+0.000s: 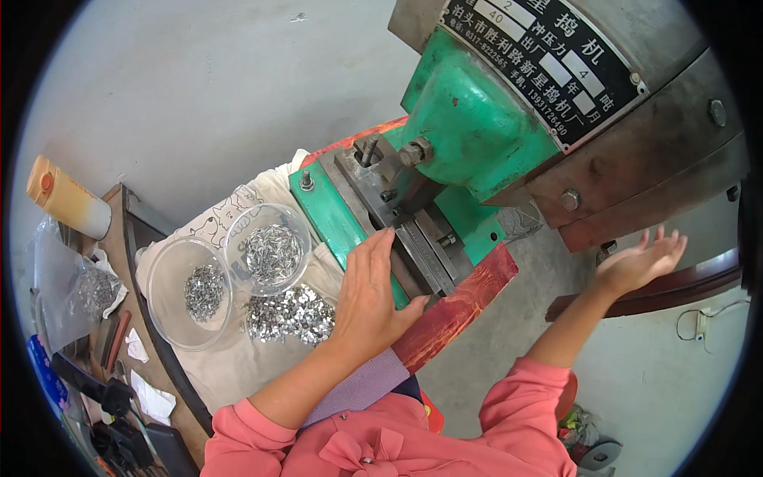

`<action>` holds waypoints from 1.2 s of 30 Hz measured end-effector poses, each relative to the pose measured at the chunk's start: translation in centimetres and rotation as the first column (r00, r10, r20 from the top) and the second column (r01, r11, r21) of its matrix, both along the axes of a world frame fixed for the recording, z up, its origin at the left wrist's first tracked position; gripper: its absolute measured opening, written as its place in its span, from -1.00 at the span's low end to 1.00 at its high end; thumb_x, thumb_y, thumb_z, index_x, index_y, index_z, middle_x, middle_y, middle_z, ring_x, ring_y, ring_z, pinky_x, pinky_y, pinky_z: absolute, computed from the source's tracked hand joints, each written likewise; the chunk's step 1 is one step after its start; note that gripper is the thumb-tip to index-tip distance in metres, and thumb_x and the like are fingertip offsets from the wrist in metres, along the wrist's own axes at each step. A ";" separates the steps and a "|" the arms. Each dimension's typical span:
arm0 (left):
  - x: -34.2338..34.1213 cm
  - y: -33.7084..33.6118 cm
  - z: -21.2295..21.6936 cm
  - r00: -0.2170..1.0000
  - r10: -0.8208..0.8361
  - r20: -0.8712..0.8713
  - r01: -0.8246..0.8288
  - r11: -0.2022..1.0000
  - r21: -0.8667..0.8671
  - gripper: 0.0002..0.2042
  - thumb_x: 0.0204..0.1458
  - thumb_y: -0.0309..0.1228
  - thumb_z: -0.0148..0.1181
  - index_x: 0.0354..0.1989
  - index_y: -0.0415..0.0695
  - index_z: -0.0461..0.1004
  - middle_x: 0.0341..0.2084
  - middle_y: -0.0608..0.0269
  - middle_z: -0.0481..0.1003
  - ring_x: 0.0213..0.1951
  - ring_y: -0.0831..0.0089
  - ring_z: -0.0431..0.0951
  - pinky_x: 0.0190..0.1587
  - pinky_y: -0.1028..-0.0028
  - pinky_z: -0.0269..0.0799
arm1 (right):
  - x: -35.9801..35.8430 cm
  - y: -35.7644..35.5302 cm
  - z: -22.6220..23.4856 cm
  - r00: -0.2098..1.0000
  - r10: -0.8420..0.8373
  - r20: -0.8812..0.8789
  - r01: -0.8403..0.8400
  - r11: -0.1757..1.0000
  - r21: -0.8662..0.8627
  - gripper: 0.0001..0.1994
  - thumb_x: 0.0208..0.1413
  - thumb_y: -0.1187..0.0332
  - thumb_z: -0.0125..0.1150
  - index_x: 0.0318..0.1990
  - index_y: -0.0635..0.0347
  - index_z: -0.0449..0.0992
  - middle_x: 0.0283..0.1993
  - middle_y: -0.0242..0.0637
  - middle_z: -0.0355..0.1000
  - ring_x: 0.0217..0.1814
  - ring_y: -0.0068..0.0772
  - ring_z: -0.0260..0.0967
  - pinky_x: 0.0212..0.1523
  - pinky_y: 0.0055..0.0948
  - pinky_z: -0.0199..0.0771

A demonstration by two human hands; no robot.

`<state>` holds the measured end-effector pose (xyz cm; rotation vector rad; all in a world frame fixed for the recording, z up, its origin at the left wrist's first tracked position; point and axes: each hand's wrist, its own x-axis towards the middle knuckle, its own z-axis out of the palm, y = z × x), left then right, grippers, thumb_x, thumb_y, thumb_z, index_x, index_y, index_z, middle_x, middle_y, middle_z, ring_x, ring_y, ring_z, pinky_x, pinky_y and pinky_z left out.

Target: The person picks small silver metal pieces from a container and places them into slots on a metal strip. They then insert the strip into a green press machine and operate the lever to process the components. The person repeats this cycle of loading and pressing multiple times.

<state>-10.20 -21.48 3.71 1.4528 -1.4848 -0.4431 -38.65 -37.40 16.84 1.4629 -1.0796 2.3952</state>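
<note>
My left hand (pixel 367 298) rests by the near side of the green press (pixel 477 111). Its fingers are stretched along the steel die (pixel 429 258), thumb held apart, and nothing shows between them. Out to the right, my right hand (pixel 642 261) is raised in the air beside the machine's dark metal frame, fingers spread and holding nothing. Left of the press, a clear tub (pixel 240 216) holds thin shiny metal pins. Next to it, another clear tub (pixel 163 306) contains small grey metal pieces. A heap of small silvery metal parts (pixel 290 315) lies on the cloth between the tubs and my left wrist.
A worn red board (pixel 457 310) edges the press bench. On the far-left wooden table (pixel 163 358) stand a cream-and-orange bottle (pixel 70 199), a clear plastic bag (pixel 67 270) of small parts, crumpled paper (pixel 151 397) and dark tools. A cable (pixel 701 322) runs along the right wall.
</note>
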 end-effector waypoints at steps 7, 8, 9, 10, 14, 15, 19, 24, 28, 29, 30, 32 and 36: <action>-1.3 -0.9 0.0 0.996 0.092 -0.015 -0.091 0.995 0.034 -0.01 -0.39 -0.33 0.55 0.28 -0.37 0.12 0.23 -0.12 0.20 0.22 -0.07 0.28 0.24 0.15 0.27 | -5.7 -6.0 6.7 0.953 0.301 -0.036 -0.291 0.941 0.172 -0.43 0.42 -0.06 -0.08 0.29 0.28 0.33 0.17 -0.25 0.40 0.18 -0.34 0.38 0.19 -0.40 0.37; -1.3 -1.0 -0.1 0.994 0.106 -0.012 -0.105 0.994 0.029 -0.02 -0.40 -0.32 0.55 0.27 -0.37 0.13 0.23 -0.11 0.20 0.22 -0.06 0.28 0.23 0.16 0.27 | -6.4 -6.5 6.8 0.952 0.300 -0.065 -0.283 0.939 0.193 -0.43 0.43 -0.05 -0.09 0.29 0.29 0.33 0.16 -0.26 0.41 0.17 -0.34 0.38 0.18 -0.40 0.38; -1.4 -1.1 -0.2 0.994 0.112 -0.009 -0.111 0.993 0.026 -0.02 -0.41 -0.31 0.55 0.26 -0.37 0.14 0.22 -0.11 0.21 0.22 -0.05 0.28 0.22 0.16 0.27 | -7.3 -6.9 7.1 0.951 0.294 -0.098 -0.268 0.940 0.213 -0.43 0.43 -0.05 -0.11 0.29 0.29 0.33 0.16 -0.26 0.42 0.16 -0.34 0.39 0.18 -0.39 0.39; -1.4 -1.1 -0.3 0.993 0.116 -0.006 -0.116 0.993 0.023 -0.03 -0.42 -0.30 0.54 0.25 -0.37 0.15 0.22 -0.10 0.21 0.22 -0.04 0.28 0.21 0.16 0.27 | -8.4 -7.3 7.8 0.949 0.273 -0.157 -0.234 0.944 0.231 -0.42 0.44 -0.05 -0.13 0.30 0.30 0.32 0.16 -0.26 0.42 0.16 -0.34 0.39 0.19 -0.38 0.39; -1.1 -1.4 0.0 0.993 0.118 -0.003 -0.118 0.993 0.019 -0.05 -0.44 -0.33 0.52 0.22 -0.35 0.15 0.18 -0.15 0.23 0.21 -0.12 0.27 0.27 0.09 0.25 | -11.3 -8.5 12.9 0.948 0.258 -0.188 -0.187 0.927 0.325 -0.42 0.44 -0.06 -0.13 0.28 0.32 0.33 0.14 -0.25 0.42 0.14 -0.33 0.40 0.16 -0.38 0.41; -1.0 -1.6 0.0 0.991 0.130 0.010 -0.130 0.991 0.011 -0.06 -0.45 -0.33 0.52 0.21 -0.35 0.16 0.17 -0.15 0.24 0.20 -0.11 0.28 0.26 0.09 0.25 | -11.5 -8.7 14.3 0.944 0.259 -0.202 -0.183 0.925 0.333 -0.42 0.44 -0.06 -0.13 0.27 0.32 0.33 0.13 -0.25 0.43 0.13 -0.33 0.40 0.16 -0.38 0.41; -0.4 -3.4 -0.3 0.978 0.195 0.078 -0.193 0.981 -0.030 -0.09 -0.47 -0.31 0.51 0.18 -0.36 0.20 0.14 -0.12 0.27 0.18 -0.08 0.28 0.27 0.10 0.23 | -10.9 -9.5 18.3 0.929 0.256 -0.268 -0.149 0.921 0.361 -0.42 0.43 -0.07 -0.13 0.25 0.33 0.35 0.12 -0.25 0.43 0.11 -0.33 0.41 0.14 -0.38 0.43; 0.9 -5.3 0.0 0.969 0.225 0.099 -0.228 0.974 0.012 -0.10 -0.46 -0.27 0.51 0.15 -0.36 0.23 0.13 -0.08 0.27 0.17 -0.05 0.25 0.28 0.13 0.21 | -9.3 -10.4 19.1 0.929 0.248 -0.274 -0.135 0.918 0.373 -0.42 0.43 -0.08 -0.12 0.22 0.34 0.37 0.09 -0.25 0.44 0.09 -0.33 0.43 0.11 -0.38 0.44; 0.9 -6.3 -0.2 0.976 0.207 0.068 -0.208 0.978 0.013 -0.11 -0.46 -0.27 0.51 0.15 -0.35 0.23 0.14 -0.05 0.28 0.17 -0.02 0.25 0.27 0.15 0.22 | -9.0 -9.5 19.7 0.936 0.205 -0.285 -0.095 0.928 0.359 -0.42 0.43 -0.08 -0.12 0.20 0.34 0.38 0.07 -0.25 0.45 0.07 -0.33 0.44 0.09 -0.38 0.45; 1.1 -6.4 -0.2 0.974 0.213 0.073 -0.214 0.977 0.013 -0.11 -0.46 -0.27 0.51 0.15 -0.34 0.24 0.13 -0.05 0.28 0.17 -0.02 0.25 0.27 0.16 0.23 | -8.9 -9.7 19.2 0.941 0.206 -0.270 -0.101 0.929 0.357 -0.42 0.43 -0.08 -0.11 0.19 0.34 0.39 0.07 -0.25 0.45 0.06 -0.33 0.44 0.08 -0.38 0.46; 1.3 -6.4 -0.2 0.973 0.219 0.077 -0.220 0.975 0.012 -0.11 -0.46 -0.28 0.51 0.15 -0.34 0.24 0.13 -0.04 0.28 0.16 -0.02 0.25 0.27 0.16 0.24 | -8.5 -9.7 18.6 0.942 0.211 -0.263 -0.107 0.927 0.360 -0.42 0.43 -0.08 -0.11 0.19 0.35 0.39 0.06 -0.25 0.45 0.06 -0.33 0.44 0.08 -0.38 0.46; 1.5 -6.4 -0.3 0.970 0.229 0.078 -0.231 0.973 0.009 -0.11 -0.46 -0.28 0.51 0.15 -0.34 0.24 0.13 -0.04 0.28 0.16 -0.01 0.26 0.26 0.16 0.25 | -8.4 -9.9 17.8 0.950 0.198 -0.242 -0.108 0.934 0.341 -0.41 0.42 -0.09 -0.11 0.18 0.35 0.40 0.06 -0.25 0.46 0.05 -0.34 0.45 0.07 -0.38 0.47; 1.5 -6.4 -0.5 0.970 0.232 0.075 -0.231 0.973 -0.010 -0.12 -0.45 -0.28 0.51 0.16 -0.33 0.24 0.13 -0.04 0.29 0.14 -0.01 0.27 0.25 0.17 0.26 | -7.9 -9.2 15.8 0.966 0.155 -0.206 -0.088 0.950 0.301 -0.41 0.42 -0.09 -0.10 0.15 0.35 0.41 0.04 -0.25 0.46 0.03 -0.34 0.46 0.05 -0.38 0.48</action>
